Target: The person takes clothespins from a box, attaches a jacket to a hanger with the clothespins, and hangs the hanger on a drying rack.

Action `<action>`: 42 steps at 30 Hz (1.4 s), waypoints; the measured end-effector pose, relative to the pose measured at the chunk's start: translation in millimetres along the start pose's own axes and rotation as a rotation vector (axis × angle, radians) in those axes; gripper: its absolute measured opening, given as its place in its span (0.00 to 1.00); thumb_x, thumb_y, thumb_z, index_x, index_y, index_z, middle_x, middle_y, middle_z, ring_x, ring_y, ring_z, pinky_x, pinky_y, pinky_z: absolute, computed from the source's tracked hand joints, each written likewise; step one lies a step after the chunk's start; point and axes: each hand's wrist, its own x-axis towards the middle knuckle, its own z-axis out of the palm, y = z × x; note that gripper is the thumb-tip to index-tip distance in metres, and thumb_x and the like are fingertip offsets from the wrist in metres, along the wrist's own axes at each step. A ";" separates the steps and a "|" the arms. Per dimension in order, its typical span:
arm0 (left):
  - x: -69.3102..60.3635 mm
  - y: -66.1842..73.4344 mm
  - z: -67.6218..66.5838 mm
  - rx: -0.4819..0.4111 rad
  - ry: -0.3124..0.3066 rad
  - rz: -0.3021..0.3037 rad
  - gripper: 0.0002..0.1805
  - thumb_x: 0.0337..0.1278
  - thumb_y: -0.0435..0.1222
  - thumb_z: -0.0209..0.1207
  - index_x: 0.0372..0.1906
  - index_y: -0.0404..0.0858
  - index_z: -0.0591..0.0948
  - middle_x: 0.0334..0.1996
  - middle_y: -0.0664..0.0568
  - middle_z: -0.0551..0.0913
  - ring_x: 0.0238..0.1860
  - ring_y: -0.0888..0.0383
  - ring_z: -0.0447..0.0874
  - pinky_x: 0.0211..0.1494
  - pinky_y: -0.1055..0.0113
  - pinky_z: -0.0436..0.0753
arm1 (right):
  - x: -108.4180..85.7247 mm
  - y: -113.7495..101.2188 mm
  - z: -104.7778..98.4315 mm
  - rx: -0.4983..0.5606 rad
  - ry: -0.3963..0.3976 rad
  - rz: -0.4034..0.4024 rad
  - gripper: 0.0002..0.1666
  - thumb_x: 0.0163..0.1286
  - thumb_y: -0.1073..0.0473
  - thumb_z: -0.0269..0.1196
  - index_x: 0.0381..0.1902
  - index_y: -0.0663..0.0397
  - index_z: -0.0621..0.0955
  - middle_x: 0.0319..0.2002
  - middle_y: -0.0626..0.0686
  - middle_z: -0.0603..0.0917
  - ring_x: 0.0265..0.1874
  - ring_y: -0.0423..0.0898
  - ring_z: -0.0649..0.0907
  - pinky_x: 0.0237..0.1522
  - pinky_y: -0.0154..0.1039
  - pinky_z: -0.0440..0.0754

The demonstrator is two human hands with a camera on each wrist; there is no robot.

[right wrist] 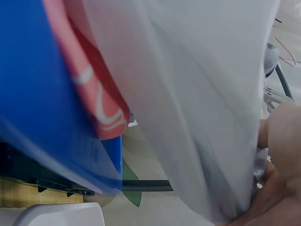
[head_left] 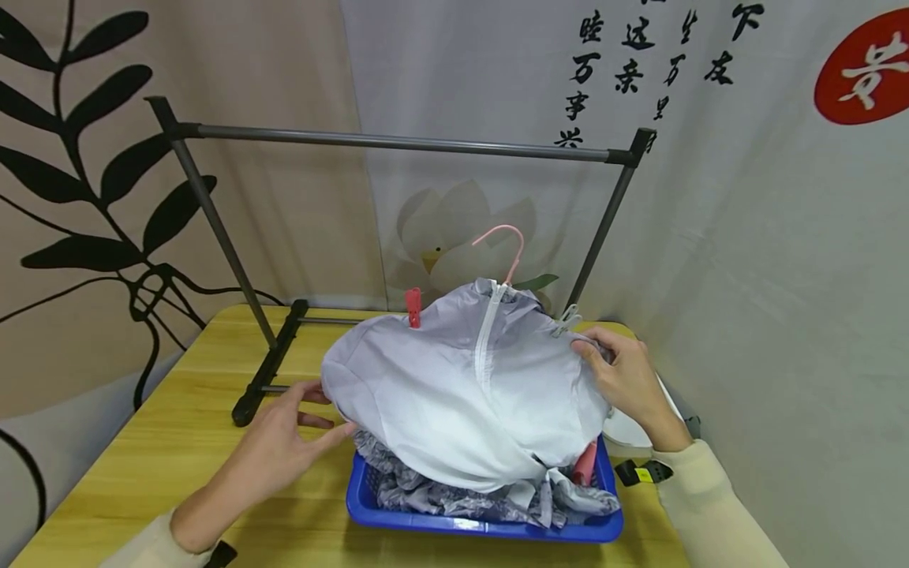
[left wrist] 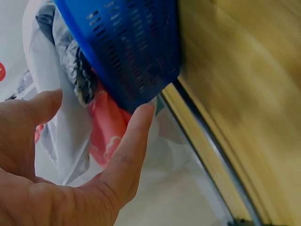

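Observation:
A pale grey-to-white zip-up jacket is on a pink hanger, whose hook sticks up from the collar. One red clothes peg is on the jacket's left shoulder. At the jacket's right shoulder, my right hand pinches the fabric between thumb and fingers. My left hand is at the opposite edge; its thumb and fingers are spread apart in the left wrist view. Beneath the jacket stands a blue basket holding crumpled grey patterned cloth and red cloth.
Behind the jacket a grey-and-black clothes rack spans the wooden table, its left foot near my left hand. A white object lies partly hidden below my right wrist. Printed curtains hang behind.

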 end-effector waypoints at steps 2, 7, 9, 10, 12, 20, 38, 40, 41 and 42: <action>0.0 -1.4 1.4 -0.023 -0.043 -0.028 0.52 0.71 0.59 0.79 0.83 0.30 0.72 0.71 0.35 0.87 0.55 0.48 0.99 0.49 0.55 0.98 | 0.2 0.8 -0.4 -0.005 -0.002 0.003 0.04 0.84 0.62 0.73 0.49 0.50 0.95 0.48 0.56 0.97 0.44 0.39 0.86 0.49 0.23 0.77; -1.5 -2.9 6.1 -0.101 -0.100 -0.088 0.53 0.71 0.57 0.80 0.84 0.32 0.70 0.71 0.36 0.86 0.55 0.51 0.98 0.47 0.61 0.97 | 0.9 2.7 -1.1 -0.019 0.003 -0.003 0.04 0.83 0.62 0.74 0.49 0.52 0.95 0.48 0.56 0.97 0.43 0.39 0.85 0.47 0.24 0.77; -1.8 -2.7 7.8 -0.141 -0.108 -0.108 0.53 0.71 0.56 0.81 0.85 0.32 0.68 0.71 0.35 0.86 0.55 0.50 0.98 0.45 0.62 0.97 | 1.1 3.3 -1.4 -0.019 0.009 -0.004 0.04 0.83 0.62 0.74 0.49 0.51 0.95 0.48 0.56 0.97 0.42 0.39 0.85 0.46 0.25 0.77; -2.0 -2.3 8.7 -0.162 -0.112 -0.119 0.54 0.71 0.55 0.81 0.86 0.32 0.67 0.71 0.34 0.85 0.56 0.49 0.98 0.45 0.62 0.98 | 1.1 3.7 -1.5 -0.018 0.011 -0.004 0.04 0.83 0.62 0.74 0.48 0.50 0.95 0.47 0.56 0.97 0.41 0.39 0.85 0.45 0.26 0.77; -2.5 -1.6 10.4 -0.195 -0.118 -0.146 0.56 0.71 0.55 0.81 0.87 0.31 0.65 0.72 0.33 0.85 0.57 0.48 0.98 0.45 0.61 0.98 | 1.0 4.3 -1.6 -0.015 0.013 -0.003 0.04 0.83 0.62 0.74 0.48 0.50 0.95 0.47 0.55 0.97 0.40 0.39 0.84 0.44 0.26 0.77; -5.1 -2.0 18.3 -0.381 -0.174 -0.205 0.52 0.73 0.47 0.80 0.86 0.26 0.65 0.72 0.27 0.82 0.51 0.48 0.99 0.45 0.54 1.00 | 0.6 5.1 -1.3 -0.014 0.016 0.003 0.04 0.83 0.63 0.74 0.48 0.52 0.95 0.47 0.56 0.97 0.41 0.38 0.84 0.44 0.25 0.77; -2.8 4.0 30.6 -0.351 -0.306 -0.187 0.39 0.71 0.43 0.81 0.72 0.23 0.76 0.53 0.40 0.89 0.41 0.52 0.96 0.40 0.54 0.98 | 0.3 2.7 -2.7 0.011 0.020 -0.002 0.03 0.82 0.64 0.74 0.47 0.54 0.95 0.45 0.57 0.96 0.38 0.38 0.83 0.41 0.26 0.77; -2.6 4.4 30.6 -0.350 -0.307 -0.187 0.39 0.71 0.43 0.81 0.72 0.23 0.76 0.51 0.41 0.89 0.40 0.52 0.95 0.39 0.53 0.98 | 0.3 2.5 -2.5 0.010 0.019 0.002 0.03 0.82 0.63 0.74 0.47 0.53 0.95 0.45 0.56 0.97 0.38 0.38 0.83 0.41 0.26 0.77; -2.5 4.6 30.5 -0.350 -0.307 -0.189 0.39 0.71 0.42 0.81 0.72 0.23 0.77 0.51 0.41 0.89 0.39 0.52 0.95 0.39 0.52 0.98 | 0.3 2.4 -2.5 0.010 0.018 0.004 0.03 0.82 0.63 0.74 0.47 0.52 0.95 0.45 0.56 0.97 0.38 0.38 0.83 0.41 0.26 0.77; -2.5 4.8 30.3 -0.349 -0.305 -0.189 0.38 0.71 0.42 0.81 0.71 0.23 0.77 0.50 0.41 0.89 0.39 0.52 0.95 0.39 0.52 0.98 | 0.3 2.4 -2.4 0.008 0.018 0.005 0.03 0.83 0.63 0.74 0.47 0.52 0.95 0.45 0.56 0.97 0.38 0.38 0.83 0.41 0.26 0.77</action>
